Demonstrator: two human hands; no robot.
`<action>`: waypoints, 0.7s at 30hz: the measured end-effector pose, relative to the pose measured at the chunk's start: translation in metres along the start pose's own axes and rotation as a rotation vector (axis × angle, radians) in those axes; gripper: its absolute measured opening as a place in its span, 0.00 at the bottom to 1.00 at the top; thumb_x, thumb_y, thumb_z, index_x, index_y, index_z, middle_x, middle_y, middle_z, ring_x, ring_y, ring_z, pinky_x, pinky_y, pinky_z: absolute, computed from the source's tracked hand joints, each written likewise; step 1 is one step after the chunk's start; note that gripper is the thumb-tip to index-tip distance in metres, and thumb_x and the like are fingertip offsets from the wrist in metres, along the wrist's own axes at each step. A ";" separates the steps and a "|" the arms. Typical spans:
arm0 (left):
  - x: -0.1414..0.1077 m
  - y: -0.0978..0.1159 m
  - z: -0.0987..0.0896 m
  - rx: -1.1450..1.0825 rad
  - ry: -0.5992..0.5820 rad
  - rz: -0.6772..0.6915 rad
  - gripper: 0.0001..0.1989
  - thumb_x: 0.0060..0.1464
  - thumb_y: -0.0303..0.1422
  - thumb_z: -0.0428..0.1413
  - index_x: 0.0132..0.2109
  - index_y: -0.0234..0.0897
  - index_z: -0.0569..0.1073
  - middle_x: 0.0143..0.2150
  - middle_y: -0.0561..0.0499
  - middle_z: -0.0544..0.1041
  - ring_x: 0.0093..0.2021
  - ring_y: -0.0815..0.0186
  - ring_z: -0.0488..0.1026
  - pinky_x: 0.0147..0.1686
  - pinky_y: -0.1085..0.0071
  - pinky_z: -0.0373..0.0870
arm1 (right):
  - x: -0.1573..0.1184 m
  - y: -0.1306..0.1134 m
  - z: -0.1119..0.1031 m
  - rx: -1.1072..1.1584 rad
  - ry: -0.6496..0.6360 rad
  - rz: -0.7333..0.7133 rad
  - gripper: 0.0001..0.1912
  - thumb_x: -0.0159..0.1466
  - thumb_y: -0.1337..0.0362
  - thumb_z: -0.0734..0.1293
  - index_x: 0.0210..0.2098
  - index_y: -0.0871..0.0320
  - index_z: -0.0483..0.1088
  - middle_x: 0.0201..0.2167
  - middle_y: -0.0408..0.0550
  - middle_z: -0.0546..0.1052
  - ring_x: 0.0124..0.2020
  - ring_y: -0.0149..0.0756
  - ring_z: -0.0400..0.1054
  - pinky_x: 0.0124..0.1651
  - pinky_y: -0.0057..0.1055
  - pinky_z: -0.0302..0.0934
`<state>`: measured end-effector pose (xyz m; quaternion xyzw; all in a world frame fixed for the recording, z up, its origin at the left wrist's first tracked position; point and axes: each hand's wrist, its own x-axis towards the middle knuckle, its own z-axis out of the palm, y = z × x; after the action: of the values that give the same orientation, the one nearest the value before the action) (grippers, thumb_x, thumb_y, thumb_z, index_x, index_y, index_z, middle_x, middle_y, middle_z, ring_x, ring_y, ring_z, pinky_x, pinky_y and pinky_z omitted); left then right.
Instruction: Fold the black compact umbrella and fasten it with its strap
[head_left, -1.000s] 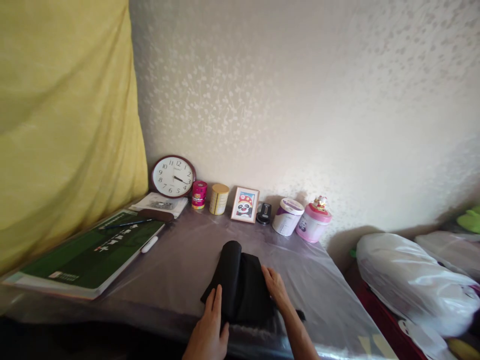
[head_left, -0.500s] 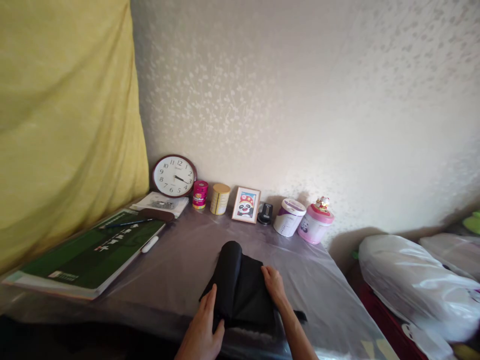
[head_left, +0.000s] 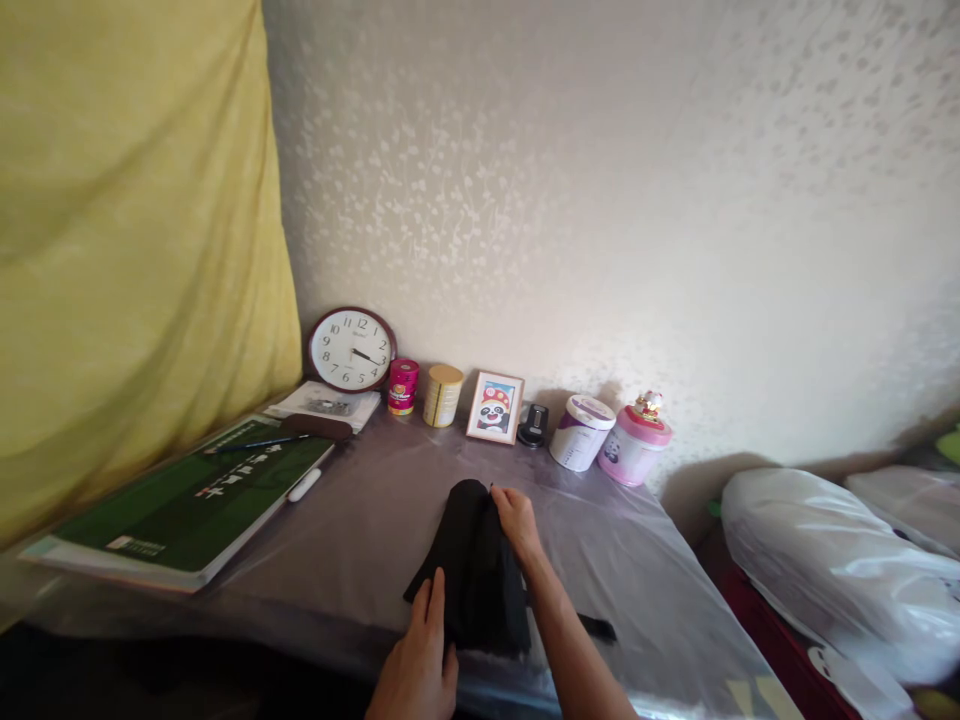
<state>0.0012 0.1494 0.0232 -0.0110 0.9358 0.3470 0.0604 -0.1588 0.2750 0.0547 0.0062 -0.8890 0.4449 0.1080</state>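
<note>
A black cloth bundle (head_left: 480,580), partly rolled and folded, lies near the front edge of the table. My left hand (head_left: 421,650) presses round its near left side, fingers along the fabric and thumb at the near end. With fingers closed, my right hand (head_left: 516,522) pinches the far right edge of the cloth and holds it folded over against the roll. A short black strap (head_left: 598,628) lies on the table to the right of my right forearm. What exactly the cloth is, I cannot make out.
Along the wall stand a clock (head_left: 352,348), a pink can (head_left: 403,388), a yellow can (head_left: 443,396), a framed panda picture (head_left: 495,408), a white tub (head_left: 581,434) and a pink tub (head_left: 634,448). A green book (head_left: 187,500) lies left; plastic bags (head_left: 832,550) sit right.
My right hand has moved up and left, carrying the right flap of the black cloth over onto the roll. The bundle is narrower. My left hand stays at its near left side.
</note>
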 end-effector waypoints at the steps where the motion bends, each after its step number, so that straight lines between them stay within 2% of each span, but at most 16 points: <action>1: 0.000 0.000 0.001 0.014 -0.002 0.000 0.34 0.50 0.22 0.40 0.64 0.30 0.38 0.66 0.38 0.45 0.57 0.62 0.61 0.52 0.72 0.59 | 0.000 -0.005 0.006 0.000 -0.032 0.026 0.17 0.59 0.58 0.57 0.27 0.61 0.72 0.21 0.46 0.75 0.22 0.31 0.67 0.23 0.23 0.57; 5: 0.002 -0.001 0.006 0.065 -0.006 0.010 0.34 0.49 0.21 0.41 0.63 0.27 0.40 0.65 0.35 0.44 0.55 0.61 0.64 0.50 0.71 0.61 | -0.002 -0.017 0.028 -0.015 -0.127 0.085 0.17 0.61 0.59 0.55 0.32 0.62 0.71 0.18 0.43 0.73 0.13 0.27 0.63 0.16 0.22 0.53; 9: 0.004 -0.003 0.009 0.075 0.002 0.010 0.31 0.49 0.21 0.40 0.62 0.27 0.47 0.65 0.33 0.46 0.52 0.62 0.67 0.49 0.71 0.63 | -0.006 -0.020 0.040 -0.055 -0.146 0.057 0.14 0.62 0.60 0.56 0.35 0.62 0.69 0.17 0.42 0.73 0.13 0.27 0.64 0.19 0.22 0.55; 12: 0.005 -0.004 0.011 0.102 -0.004 0.005 0.30 0.50 0.22 0.40 0.61 0.27 0.49 0.64 0.32 0.48 0.51 0.61 0.68 0.47 0.68 0.65 | -0.011 -0.023 0.044 -0.189 -0.168 0.002 0.13 0.63 0.61 0.56 0.38 0.61 0.68 0.19 0.43 0.75 0.19 0.30 0.69 0.25 0.23 0.57; 16: 0.004 -0.007 0.012 0.135 -0.017 0.027 0.30 0.51 0.23 0.38 0.62 0.24 0.46 0.64 0.32 0.47 0.54 0.61 0.66 0.48 0.68 0.65 | -0.022 -0.029 0.045 -0.376 -0.184 -0.115 0.13 0.63 0.62 0.56 0.43 0.59 0.66 0.25 0.45 0.78 0.36 0.35 0.72 0.35 0.25 0.58; 19: 0.003 -0.013 0.014 0.108 0.002 0.061 0.30 0.52 0.27 0.38 0.62 0.21 0.42 0.64 0.31 0.48 0.57 0.61 0.62 0.50 0.69 0.64 | -0.029 -0.031 0.045 -0.448 -0.220 -0.165 0.12 0.63 0.63 0.57 0.43 0.58 0.66 0.27 0.45 0.78 0.38 0.36 0.72 0.38 0.27 0.58; 21: 0.001 -0.019 0.016 0.084 0.033 0.081 0.30 0.53 0.29 0.39 0.61 0.21 0.43 0.63 0.32 0.50 0.59 0.61 0.59 0.52 0.69 0.63 | -0.033 -0.030 0.044 -0.464 -0.241 -0.191 0.11 0.63 0.63 0.57 0.41 0.58 0.67 0.28 0.46 0.78 0.38 0.36 0.72 0.37 0.26 0.58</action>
<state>0.0033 0.1448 -0.0013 0.0238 0.9501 0.3095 0.0315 -0.1316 0.2190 0.0465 0.1178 -0.9690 0.2131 0.0417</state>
